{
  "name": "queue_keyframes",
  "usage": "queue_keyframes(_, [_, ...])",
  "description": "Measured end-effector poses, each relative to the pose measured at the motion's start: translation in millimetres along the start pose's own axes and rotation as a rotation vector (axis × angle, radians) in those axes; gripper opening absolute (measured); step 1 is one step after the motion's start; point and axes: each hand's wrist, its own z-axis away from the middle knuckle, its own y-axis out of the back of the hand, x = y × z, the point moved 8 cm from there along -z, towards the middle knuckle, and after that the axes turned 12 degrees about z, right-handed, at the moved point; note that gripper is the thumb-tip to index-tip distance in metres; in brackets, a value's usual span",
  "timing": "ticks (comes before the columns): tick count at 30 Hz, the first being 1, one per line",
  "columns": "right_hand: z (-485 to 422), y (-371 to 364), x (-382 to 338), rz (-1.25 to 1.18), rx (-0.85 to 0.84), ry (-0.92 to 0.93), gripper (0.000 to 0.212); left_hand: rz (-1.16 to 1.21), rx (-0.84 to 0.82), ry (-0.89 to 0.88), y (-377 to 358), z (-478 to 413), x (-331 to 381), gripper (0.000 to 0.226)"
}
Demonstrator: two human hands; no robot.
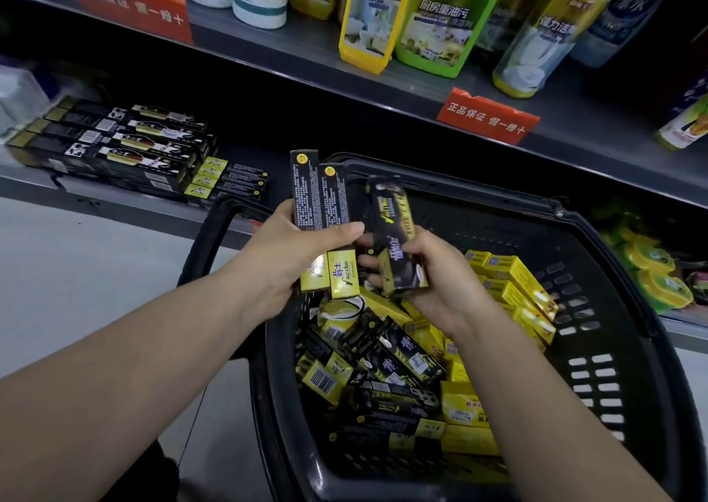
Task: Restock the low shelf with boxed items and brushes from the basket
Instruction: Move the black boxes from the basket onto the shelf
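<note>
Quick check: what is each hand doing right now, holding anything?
Left hand: grips two slim black-and-yellow boxes, upright over the basket.
Right hand: grips a single dark box.

The long boxes [321, 210] the left hand [291, 250] is gripping are looking like printed cardboard, lightly glossy and catching a sheen. The black box [398, 248] the right hand [435, 281] is pinching is shining the same way. Below both hands, the basket [536, 241] is reading as matt black plastic. Above the hands, the shelf [306, 49] is looking like smooth grey metal, and the bottles [440, 22] like glossy plastic.
</note>
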Motion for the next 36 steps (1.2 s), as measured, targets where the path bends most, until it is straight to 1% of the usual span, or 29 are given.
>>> queue_keyframes(1, [1,4,4,-0.110,0.032,-0.034,0.032,0.010,-0.004,0.010,0,-1,1,0.058])
queue_keyframes(3, [4,11,13,-0.177,0.110,-0.094,0.028,0.014,-0.020,0.037,-1,-1,1,0.062])
queue_keyframes(5, [6,9,16,-0.134,0.138,-0.102,0.035,0.005,-0.048,0.070,-5,-2,-2,0.061])
queue_keyframes(7, [6,3,11,-0.114,0.104,-0.049,0.042,0.007,-0.064,0.096,-8,-3,-5,0.054])
queue_keyframes(9, [6,3,6,-0.126,0.111,-0.010,0.047,0.003,-0.077,0.114,-11,-5,-8,0.055])
queue_keyframes(12, [6,7,3,-0.140,0.148,-0.031,0.042,0.008,-0.099,0.126,-17,-6,-10,0.057])
queue_keyframes(14, [6,6,5,-0.083,0.177,-0.072,0.034,0.034,-0.117,0.131,-21,-6,-12,0.060])
queue_keyframes(15, [5,4,9,-0.031,0.193,-0.094,0.034,0.046,-0.127,0.139,-23,-5,-13,0.065])
queue_keyframes(16, [3,1,13,0.028,0.207,-0.114,0.036,0.057,-0.138,0.148,-26,-5,-15,0.070])
queue_keyframes(17, [3,-3,18,0.086,0.215,-0.135,0.043,0.066,-0.145,0.155,-27,-4,-16,0.072])
queue_keyframes(19, [3,-6,27,0.242,0.223,-0.189,0.072,0.063,-0.158,0.153,-28,-4,-17,0.073])
queue_keyframes(20, [2,-4,27,0.348,0.211,-0.197,0.083,0.048,-0.161,0.143,-27,-6,-17,0.073])
queue_keyframes(21, [1,0,23,0.444,0.190,-0.173,0.085,0.027,-0.153,0.127,-26,-7,-16,0.072])
queue_keyframes(22, [-4,8,17,0.518,0.183,-0.122,0.079,0.000,-0.136,0.106,-24,-9,-14,0.072])
queue_keyframes(23, [-12,23,12,0.590,0.207,-0.068,0.068,-0.028,-0.110,0.077,-22,-11,-11,0.072])
queue_keyframes(25, [-31,69,5,0.812,0.363,0.005,0.048,-0.087,-0.062,0.007,-18,-15,-4,0.064])
queue_keyframes(26, [-43,91,8,0.983,0.434,0.000,0.040,-0.112,-0.056,-0.036,-16,-17,0,0.055])
queue_keyframes(27, [-54,105,15,1.177,0.442,-0.033,0.037,-0.140,-0.057,-0.074,-15,-18,3,0.047])
queue_keyframes(28, [-63,113,27,1.361,0.399,-0.075,0.039,-0.163,-0.059,-0.104,-14,-18,5,0.046])
queue_keyframes(30, [-74,118,48,1.635,0.325,-0.093,0.041,-0.188,-0.078,-0.134,-14,-19,6,0.051])
queue_keyframes(33, [-79,110,54,1.886,0.349,0.023,0.044,-0.208,-0.108,-0.151,-15,-15,7,0.052])
queue_keyframes(36, [-81,102,51,2.003,0.379,0.094,0.042,-0.223,-0.101,-0.130,-10,-17,6,0.046])
